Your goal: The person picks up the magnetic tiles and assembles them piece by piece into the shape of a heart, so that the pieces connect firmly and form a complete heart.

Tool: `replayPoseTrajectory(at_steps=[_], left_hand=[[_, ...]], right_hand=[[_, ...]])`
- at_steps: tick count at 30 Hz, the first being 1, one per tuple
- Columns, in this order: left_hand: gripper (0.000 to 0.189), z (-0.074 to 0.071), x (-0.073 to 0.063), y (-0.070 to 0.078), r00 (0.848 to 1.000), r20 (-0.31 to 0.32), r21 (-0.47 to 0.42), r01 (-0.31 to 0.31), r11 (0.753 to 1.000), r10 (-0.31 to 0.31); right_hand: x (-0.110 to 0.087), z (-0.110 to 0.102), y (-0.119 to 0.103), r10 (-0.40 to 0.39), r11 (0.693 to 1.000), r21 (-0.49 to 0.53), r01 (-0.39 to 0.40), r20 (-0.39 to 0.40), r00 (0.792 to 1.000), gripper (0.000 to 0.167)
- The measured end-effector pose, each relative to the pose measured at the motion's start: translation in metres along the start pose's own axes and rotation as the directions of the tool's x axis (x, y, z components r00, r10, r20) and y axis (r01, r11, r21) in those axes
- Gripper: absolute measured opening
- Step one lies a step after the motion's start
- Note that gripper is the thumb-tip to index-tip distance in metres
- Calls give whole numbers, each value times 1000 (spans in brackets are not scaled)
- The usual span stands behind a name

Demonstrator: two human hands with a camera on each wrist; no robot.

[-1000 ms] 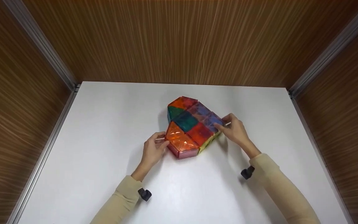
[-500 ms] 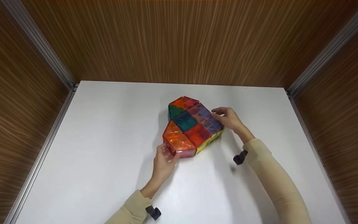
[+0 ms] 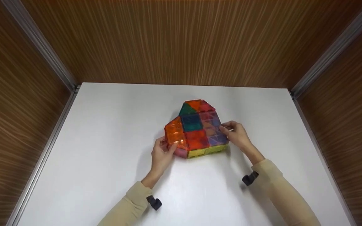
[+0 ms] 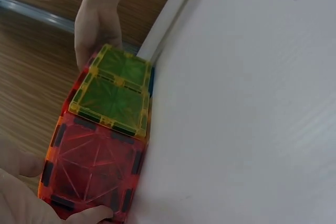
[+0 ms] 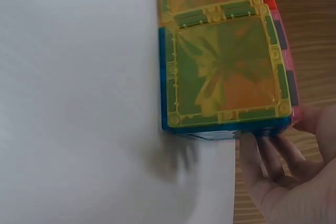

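Observation:
A heart-shaped block of see-through magnetic tiles (image 3: 196,139) sits over the white table, its top orange, red, green, teal and purple. Yellow tiles (image 3: 207,151) form the side facing me, with a pink tile (image 3: 181,153) at the left corner. My left hand (image 3: 161,157) grips that corner, thumb on the near face and the other fingers mostly hidden behind it. At the block's right edge my right hand (image 3: 238,136) pinches the purple side, thumb on top. In the right wrist view the right fingers (image 5: 294,156) reach along the blue end wall beside a yellow tile (image 5: 226,72).
The white tabletop (image 3: 105,125) runs back to a wood-grain wall (image 3: 181,40). Wood-grain panels (image 3: 14,103) with metal rails (image 3: 39,40) close in both sides. A small black camera hangs at each sleeve cuff (image 3: 138,194).
The tile heart has turned clockwise, so its yellow side now faces me. The left hand shifted along the left corner; the right hand moved back, then returned nearer along the right edge.

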State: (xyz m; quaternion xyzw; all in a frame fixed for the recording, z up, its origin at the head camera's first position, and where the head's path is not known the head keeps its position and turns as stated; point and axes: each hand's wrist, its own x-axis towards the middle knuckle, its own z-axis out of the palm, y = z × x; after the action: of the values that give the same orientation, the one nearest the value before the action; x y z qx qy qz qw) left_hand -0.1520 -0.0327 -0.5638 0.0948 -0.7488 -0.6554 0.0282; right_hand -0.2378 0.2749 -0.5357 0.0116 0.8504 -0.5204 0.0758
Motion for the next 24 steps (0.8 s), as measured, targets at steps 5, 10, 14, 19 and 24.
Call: replayPoseTrajectory(at_steps=[5,10,14,19,24], left_hand=[[44,-9,24,0,1000,-22,24,0,1000,1],[39,-13,41,1,998,-58,14,-3,1000,4],[45,-9,35,5,997,-78,-24,13,1000,-14],[63,2,11,10,997,-65,-61,43,997,-47],[69,13,-3,11,998,-28,-145,53,988,-57]], right_hand=[[-27,14,2,63,986,153,-59,-16,998,38],[-41,20,3,84,971,220,-89,32,996,42],[-32,12,1,94,968,231,-100,36,995,47],[-2,0,1,76,974,217,-70,-17,997,56],[19,0,3,56,966,254,-52,-6,998,56]])
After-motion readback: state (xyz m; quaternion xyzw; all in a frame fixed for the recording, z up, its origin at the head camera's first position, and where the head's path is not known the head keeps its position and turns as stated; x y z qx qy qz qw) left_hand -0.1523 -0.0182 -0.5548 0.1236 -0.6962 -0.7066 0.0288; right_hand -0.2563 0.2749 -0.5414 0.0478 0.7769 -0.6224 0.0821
